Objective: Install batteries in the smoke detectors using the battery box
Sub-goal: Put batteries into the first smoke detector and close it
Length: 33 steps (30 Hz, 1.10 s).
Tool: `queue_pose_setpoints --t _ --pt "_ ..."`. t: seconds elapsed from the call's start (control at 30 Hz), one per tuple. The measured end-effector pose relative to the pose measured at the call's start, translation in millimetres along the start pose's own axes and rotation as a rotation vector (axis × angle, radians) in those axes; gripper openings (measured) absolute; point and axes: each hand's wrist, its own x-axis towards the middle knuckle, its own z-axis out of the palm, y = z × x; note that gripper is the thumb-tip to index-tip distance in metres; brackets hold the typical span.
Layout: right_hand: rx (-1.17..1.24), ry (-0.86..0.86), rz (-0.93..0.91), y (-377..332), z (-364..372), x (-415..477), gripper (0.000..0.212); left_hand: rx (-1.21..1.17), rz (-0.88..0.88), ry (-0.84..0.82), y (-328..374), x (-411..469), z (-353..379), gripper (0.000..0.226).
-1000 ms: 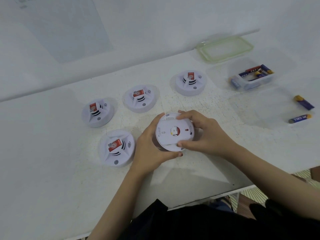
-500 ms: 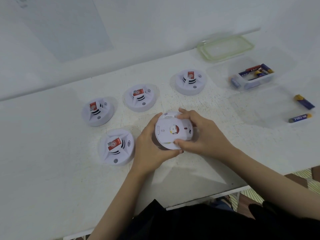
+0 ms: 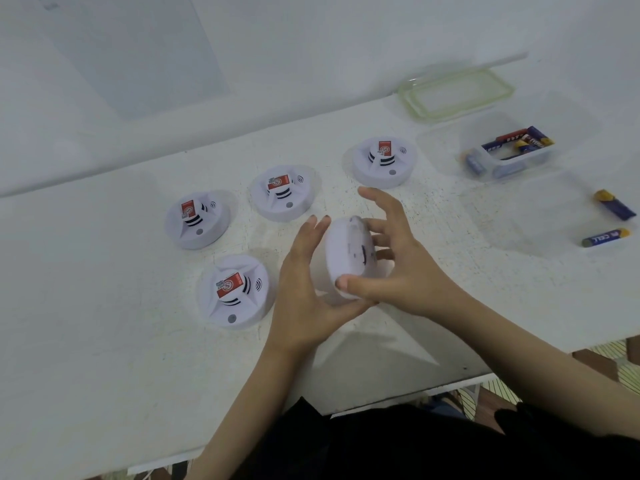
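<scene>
The smoke detector stands on edge, left hand flat beneath it, right hand pinching its rim, nearer the loose batteries.

"CELL" on the nearer loose battery

A black garment covers the torso; both forearms, left hand and right hand are bare.

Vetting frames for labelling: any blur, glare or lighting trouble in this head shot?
Head view: held smoke detector, left hand and right hand smeared by motion; nearest resting detector sharp, red label clear; light flat, soft shadow on the table below the hands; clear battery box barely stands out from white.
</scene>
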Motion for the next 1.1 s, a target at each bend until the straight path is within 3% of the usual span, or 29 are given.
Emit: queue_pose_setpoints --t 0.13,0.27,0.33,0.43,0.57,0.7,0.83,1.1 --pt "0.580 -0.127 0.133 6.8 -9.0 -0.3 0.077 -0.013 -0.139 -0.106 -3.2 1.3 -2.8 0.109" --pt "0.963 -0.218 0.207 17.9 -13.0 0.8 0.089 -0.079 -0.131 -0.151 -5.0 5.8 -2.3 0.089" --pt "1.043 -0.222 0.220 21.3 -16.2 -0.6 0.090 -0.097 -0.116 -0.114 -5.2 7.1 -2.8 0.085" --pt "0.950 -0.192 0.255 23.9 -21.8 -0.2 0.084 -0.076 -0.114 -0.084 -10.9 6.6 -1.3 0.088" --pt "0.593 -0.127 0.256 19.2 -27.0 0.1 0.063 -0.047 -0.172 -0.018 -15.8 6.3 1.7 0.091" --pt "0.360 -0.150 0.148 22.6 -27.4 -3.8 0.080 0.003 -0.190 0.016 -10.8 6.0 2.2 0.089" --pt "0.276 -0.167 0.123 27.6 -26.3 -2.6 0.090 0.043 -0.202 0.026 -7.0 5.1 1.9 0.092" --pt "0.239 -0.112 0.093 27.2 -21.8 -1.2 0.083 0.038 -0.184 -0.003 -4.2 6.4 1.9 0.090"
